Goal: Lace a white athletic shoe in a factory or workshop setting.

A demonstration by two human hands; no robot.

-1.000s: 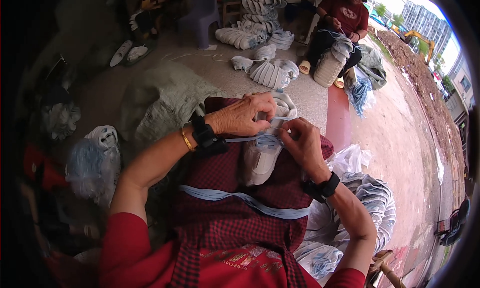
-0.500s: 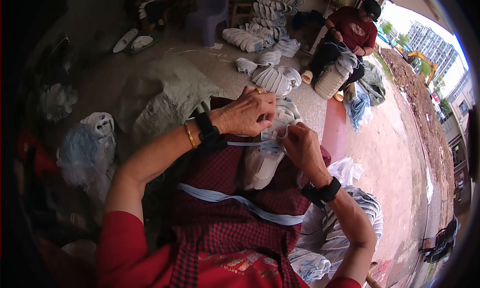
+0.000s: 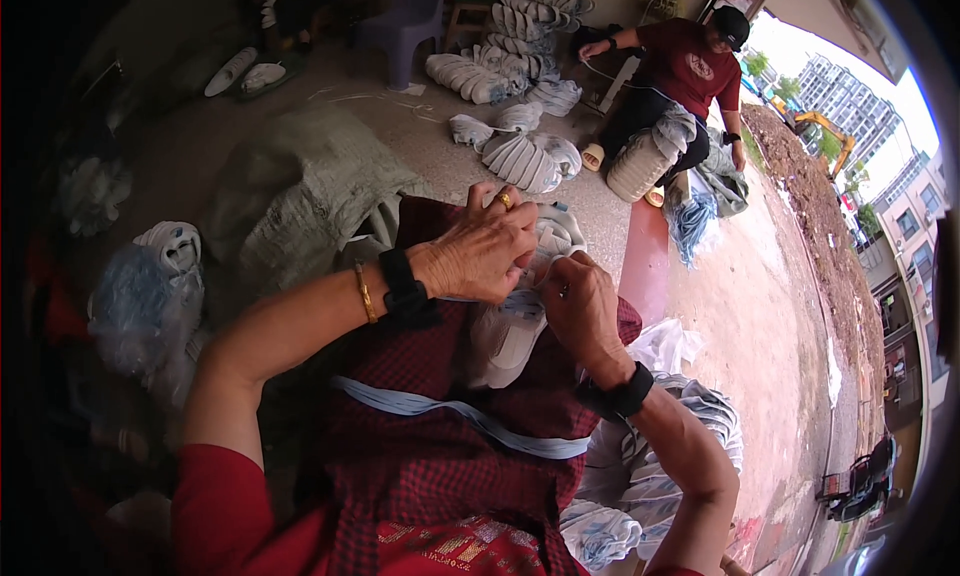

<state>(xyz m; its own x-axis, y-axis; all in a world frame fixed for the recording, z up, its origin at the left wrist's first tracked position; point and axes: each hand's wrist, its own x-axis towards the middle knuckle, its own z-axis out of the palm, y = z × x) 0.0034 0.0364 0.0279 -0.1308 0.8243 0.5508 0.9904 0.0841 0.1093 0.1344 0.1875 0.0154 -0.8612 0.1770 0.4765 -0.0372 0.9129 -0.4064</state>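
Observation:
A white shoe (image 3: pixel 502 348) lies across my lap on the dark red checked apron (image 3: pixel 400 351), sole end toward me. A pale blue shoelace (image 3: pixel 522 302) crosses its upper. Over the left side of the shoe, my left hand (image 3: pixel 482 246) is closed with fingers curled at the lacing; what its fingertips pinch is hidden. My right hand (image 3: pixel 582 311) is closed at the right side of the opening, thumb and finger pinching a thin pale shoelace end. The fingertips of both hands nearly meet over the upper.
White shoes (image 3: pixel 525 161) lie on the floor ahead, with stacked shoes (image 3: pixel 480 76) behind. A grey-green sack (image 3: pixel 320 176) stands left, plastic-wrapped shoes (image 3: pixel 150 286) beyond it. More white shoes (image 3: pixel 690 426) lie by my right arm. A co-worker (image 3: pixel 690 76) sits ahead right with shoes on the lap.
My left hand has turned and come nearer my right over the shoe; the lace strand across it is now mostly covered. The co-worker's arms have spread apart, one stretched left with a lace.

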